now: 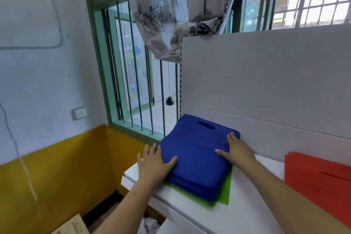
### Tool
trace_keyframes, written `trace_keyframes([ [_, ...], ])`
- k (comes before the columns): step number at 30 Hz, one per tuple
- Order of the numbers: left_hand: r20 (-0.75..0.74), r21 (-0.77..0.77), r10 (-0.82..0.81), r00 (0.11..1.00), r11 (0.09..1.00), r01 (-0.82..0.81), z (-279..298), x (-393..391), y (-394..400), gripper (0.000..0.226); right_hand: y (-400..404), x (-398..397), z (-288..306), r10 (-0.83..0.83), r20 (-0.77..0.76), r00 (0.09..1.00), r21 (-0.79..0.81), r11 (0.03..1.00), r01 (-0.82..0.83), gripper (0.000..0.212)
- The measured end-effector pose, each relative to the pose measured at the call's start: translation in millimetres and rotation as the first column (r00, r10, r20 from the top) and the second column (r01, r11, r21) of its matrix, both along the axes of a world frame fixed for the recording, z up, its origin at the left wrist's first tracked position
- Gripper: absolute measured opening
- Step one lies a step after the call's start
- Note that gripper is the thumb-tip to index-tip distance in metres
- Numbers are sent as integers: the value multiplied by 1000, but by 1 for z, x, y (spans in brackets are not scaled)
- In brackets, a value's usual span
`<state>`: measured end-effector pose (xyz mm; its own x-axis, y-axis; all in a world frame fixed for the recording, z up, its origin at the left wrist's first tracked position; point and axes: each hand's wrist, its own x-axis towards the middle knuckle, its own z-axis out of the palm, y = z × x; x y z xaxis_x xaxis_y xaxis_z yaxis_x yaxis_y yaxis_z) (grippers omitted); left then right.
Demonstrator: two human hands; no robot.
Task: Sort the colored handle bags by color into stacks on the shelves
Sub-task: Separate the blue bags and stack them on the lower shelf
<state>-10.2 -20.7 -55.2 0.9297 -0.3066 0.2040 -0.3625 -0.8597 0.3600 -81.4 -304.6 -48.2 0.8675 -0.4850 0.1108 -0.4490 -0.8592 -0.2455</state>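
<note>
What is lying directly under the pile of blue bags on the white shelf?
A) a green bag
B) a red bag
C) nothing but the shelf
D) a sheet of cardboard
A: a green bag sticks out from beneath the near right corner of the blue stack, while the red bags lie apart, further right on the shelf.

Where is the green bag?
The green bag lies flat on the white shelf, under the blue stack, peeking out at the front right, left of the red bags.
</note>
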Motion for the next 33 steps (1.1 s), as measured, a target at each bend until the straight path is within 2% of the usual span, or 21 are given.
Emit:
trace_keyframes([
  [5, 90, -23, -1, 996, 1000, 3, -18, 0, 1, 67, 18, 2, -3, -91, -52, 994, -156, 984, 82, 78],
  [8, 120, -61, -52, 991, 996, 59, -18, 2, 1, 51, 33, 1, 2, -114, -86, 990, -246, 965, 90, 62],
  [12, 139, -93, -130, 982, 985, 143, -17, 3, 4, 36, 53, 0, -2, -115, -49, 992, -316, 944, 94, 36],
  [15, 178, -48, -194, 965, 977, 206, -9, 3, 9, 34, 69, -23, 6, -118, 69, 991, -212, 969, 130, 34],
  [17, 195, -172, -229, 954, 949, 263, 2, 3, 9, 33, 74, -47, 22, -160, 206, 965, -55, 983, 174, 33],
  [18, 182, -320, -277, 944, 891, 323, 10, -2, 8, 34, 73, -61, 31, -185, 283, 941, 9, 982, 191, 32],
  [19, 158, -495, -362, 919, 776, 391, 21, -12, 8, 38, 73, -78, 41, -208, 367, 907, 66, 978, 198, 30],
  [20, 142, -658, -461, 876, 617, 432, 31, -25, 6, 41, 72, -96, 49, -228, 437, 870, 115, 974, 197, 30],
  [21, 148, -759, -545, 826, 473, 448, 41, -42, 4, 43, 72, -117, 57, -258, 501, 826, 183, 964, 190, 29],
  [24, 188, -856, -682, 707, 239, 458, 57, -93, -15, 46, 71, -191, 76, -426, 602, 675, 383, 896, 224, 28],
  [26, 178, -882, -762, 623, 157, 444, 58, -128, -34, 46, 66, -249, 76, -496, 627, 600, 400, 867, 298, 30],
  [29, 166, -872, -859, 485, 102, 480, 52, -189, -59, 50, 71, -343, 64, -589, 632, 504, 433, 807, 401, 24],
  [31, 128, -882, -918, 375, 68, 467, 45, -237, -70, 58, 85, -404, 52, -658, 647, 385, 519, 750, 409, 18],
  [33, 49, -903, -974, 222, 52, 426, 33, -287, -80, 58, 102, -462, 40, -727, 649, 224, 615, 675, 408, 19],
])
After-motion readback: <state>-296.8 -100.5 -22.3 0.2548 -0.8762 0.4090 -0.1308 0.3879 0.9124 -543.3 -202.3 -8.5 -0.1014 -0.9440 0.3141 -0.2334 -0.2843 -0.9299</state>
